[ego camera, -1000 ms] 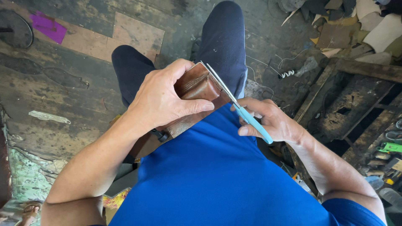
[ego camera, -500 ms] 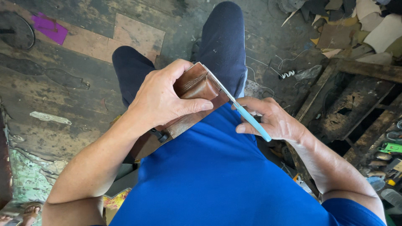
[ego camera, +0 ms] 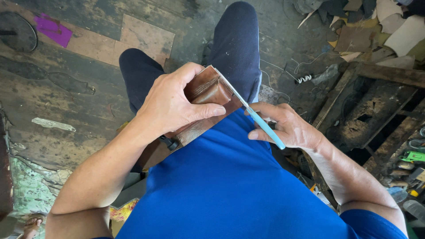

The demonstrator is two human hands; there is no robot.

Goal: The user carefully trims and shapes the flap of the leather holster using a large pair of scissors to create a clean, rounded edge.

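The left hand (ego camera: 175, 108) clamps the brown leather piece (ego camera: 206, 95) against the lap, thumb pressing its face, seemingly to steady the edge. The right hand (ego camera: 287, 128) grips a blue-handled tool (ego camera: 261, 124), blade laid along that edge.

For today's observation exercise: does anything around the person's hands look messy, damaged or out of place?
Yes. Leather offcuts lie heaped at upper right, loose thread trails nearby, and the floor is stained with worn patches. The brown leather piece itself looks intact.
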